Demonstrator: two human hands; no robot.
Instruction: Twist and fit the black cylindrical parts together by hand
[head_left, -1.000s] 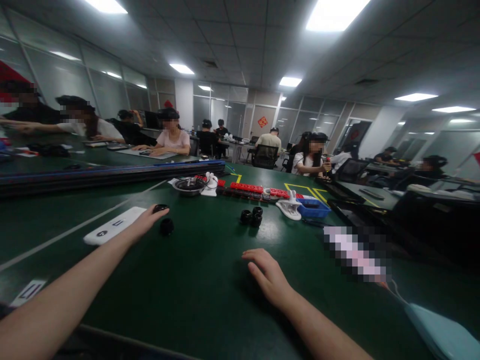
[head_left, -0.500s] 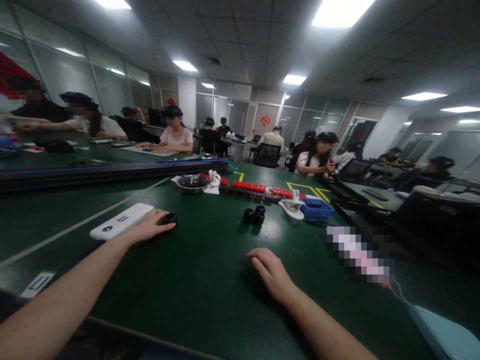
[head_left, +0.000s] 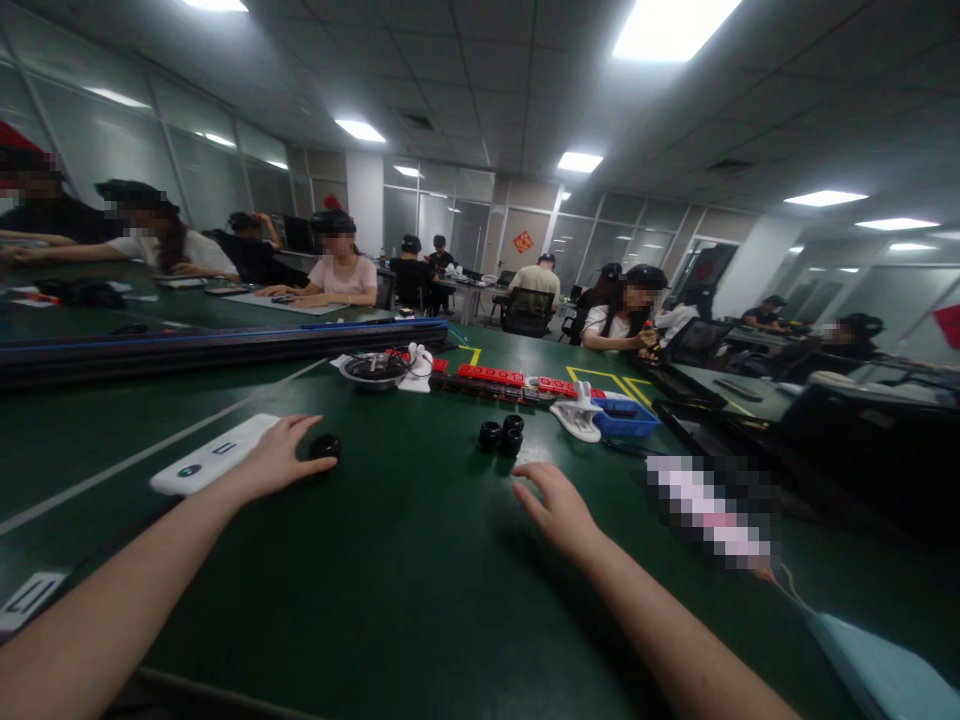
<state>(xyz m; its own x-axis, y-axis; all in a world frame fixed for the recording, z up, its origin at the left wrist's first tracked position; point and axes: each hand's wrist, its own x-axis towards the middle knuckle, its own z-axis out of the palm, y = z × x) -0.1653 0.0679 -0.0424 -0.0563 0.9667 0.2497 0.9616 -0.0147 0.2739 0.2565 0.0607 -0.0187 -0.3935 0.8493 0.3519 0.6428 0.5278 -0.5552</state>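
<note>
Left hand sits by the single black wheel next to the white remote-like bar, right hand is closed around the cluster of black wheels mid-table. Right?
Not quite. In the head view the right hand lies open on the green table, short of the cluster of black wheels and not touching it. The rest holds: the left hand is beside the single black wheel, next to the white bar.

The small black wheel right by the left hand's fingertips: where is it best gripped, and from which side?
Probably across its round rim, pinched from above. The black wheel seems to lie flat on the green table, so little side wall shows. The left hand sits just to its left, fingers open; the white device lies beyond that hand, clear of the wheel.
</note>
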